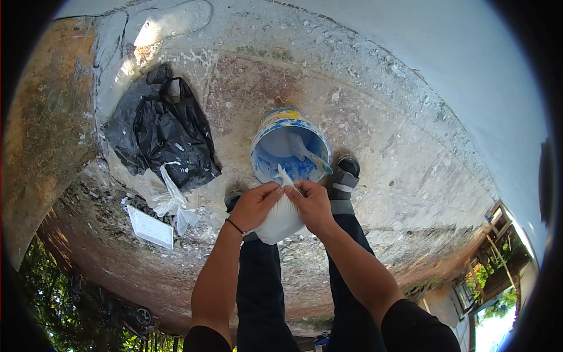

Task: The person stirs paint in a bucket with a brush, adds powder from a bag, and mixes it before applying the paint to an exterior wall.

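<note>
A filled white plastic bag (278, 222) hangs between my two hands in front of my legs. My left hand (255, 205) pinches its gathered top from the left, and my right hand (312, 205) grips the same top from the right. The twisted tip of the bag points up at the rim of a blue bucket (258, 154) standing on the ground just beyond my hands. Inside the bucket is whitish material, and a tool (311, 157) smeared with white leans on its right rim.
A black plastic bag (170, 132) lies on the ground to the left, with a crumpled clear bag (171, 196) and a white rectangular piece (150, 227) nearer me. My shoes flank the bucket. A white wall (469, 64) curves along the right.
</note>
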